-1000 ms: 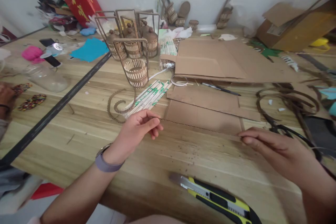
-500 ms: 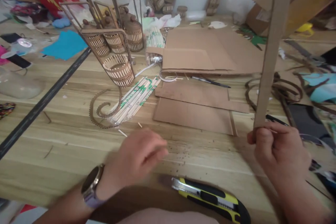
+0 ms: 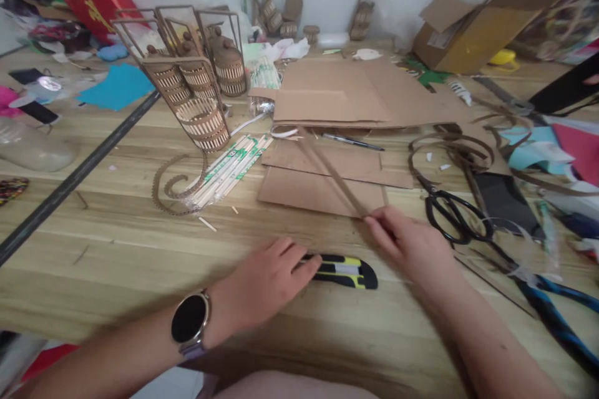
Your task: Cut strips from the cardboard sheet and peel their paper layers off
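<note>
My left hand point(image 3: 269, 283), with a watch point(image 3: 190, 318) on its wrist, is closed over the front end of a yellow-and-black utility knife point(image 3: 349, 269) lying low over the table. The fingers hide the knife's tip, so its blade does not show. My right hand point(image 3: 405, 240) pinches the near end of a narrow cardboard strip point(image 3: 339, 181). Seen almost edge-on, the strip slants away to the upper left, above two flat cardboard pieces point(image 3: 299, 190).
Small bamboo-look baskets point(image 3: 201, 121) in tall frames stand at the back left. Beside them lie wrapped chopsticks point(image 3: 234, 165) and a curled corrugated strip point(image 3: 163, 184). Larger cardboard sheets point(image 3: 327, 96) are behind. Black-handled scissors point(image 3: 458, 215) and blue-black handles point(image 3: 556, 312) lie at right.
My right hand has lowered the cardboard strip from upright and moved left. My left hand has reached the utility knife, which now lies farther from the table's near edge.
</note>
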Demonstrator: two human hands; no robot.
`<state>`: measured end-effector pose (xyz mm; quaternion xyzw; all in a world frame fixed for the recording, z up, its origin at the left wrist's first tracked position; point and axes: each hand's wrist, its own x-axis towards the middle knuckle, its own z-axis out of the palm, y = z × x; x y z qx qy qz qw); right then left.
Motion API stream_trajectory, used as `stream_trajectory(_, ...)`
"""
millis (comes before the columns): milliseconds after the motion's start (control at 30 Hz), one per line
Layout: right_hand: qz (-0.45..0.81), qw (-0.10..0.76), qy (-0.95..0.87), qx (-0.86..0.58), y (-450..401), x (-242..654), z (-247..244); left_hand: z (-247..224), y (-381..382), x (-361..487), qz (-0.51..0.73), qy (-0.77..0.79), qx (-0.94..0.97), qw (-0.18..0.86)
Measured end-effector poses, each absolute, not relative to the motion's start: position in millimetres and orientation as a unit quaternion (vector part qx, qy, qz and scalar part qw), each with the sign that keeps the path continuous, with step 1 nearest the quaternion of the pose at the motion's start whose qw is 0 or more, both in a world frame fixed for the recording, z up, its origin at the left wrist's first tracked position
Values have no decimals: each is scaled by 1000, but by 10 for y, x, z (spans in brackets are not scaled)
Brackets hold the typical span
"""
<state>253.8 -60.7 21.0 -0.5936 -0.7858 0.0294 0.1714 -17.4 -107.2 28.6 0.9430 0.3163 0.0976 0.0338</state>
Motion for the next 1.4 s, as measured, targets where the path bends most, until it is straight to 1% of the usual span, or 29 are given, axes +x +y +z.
stream_trajectory(67,62,248,-763,-594,-672,2463,251,359,-1042,-169,130,373,915,83)
stream_trajectory(100,75,278,-756,-588,-715,2415,265,404,-1041,-149,158,394,895,139)
stream_trajectory(167,83,310,-765,-559,-814,2303,278,488,-1052,-81,228,444,818,287)
stream_trajectory(200,80,319,-775,-539,-864,2244,280,516,-1057,-40,253,462,762,377)
stream_trajectory(233,71,330,-786,-518,-911,2188,279,529,-1059,2,262,468,704,465)
stream_trajectory(267,60,340,-796,-497,-953,2138,279,525,-1056,43,274,463,655,531)
stream_trajectory(333,46,358,-812,-458,-1018,2062,281,476,-1040,109,301,436,578,621)
stream_trajectory(433,51,371,-827,-419,-1065,2012,295,374,-1007,163,349,427,479,683)
stream_trajectory(567,74,372,-842,-383,-1052,2015,313,351,-952,164,371,424,410,717)
stream_trajectory(767,105,371,-856,-343,-1000,2031,270,428,-863,107,427,428,334,723)
stream_trajectory(1100,150,363,-848,-354,-1016,2062,313,409,-883,42,409,437,310,738)
stream_trajectory(1400,124,374,-858,-330,-1003,2035,306,406,-903,55,399,418,287,764)
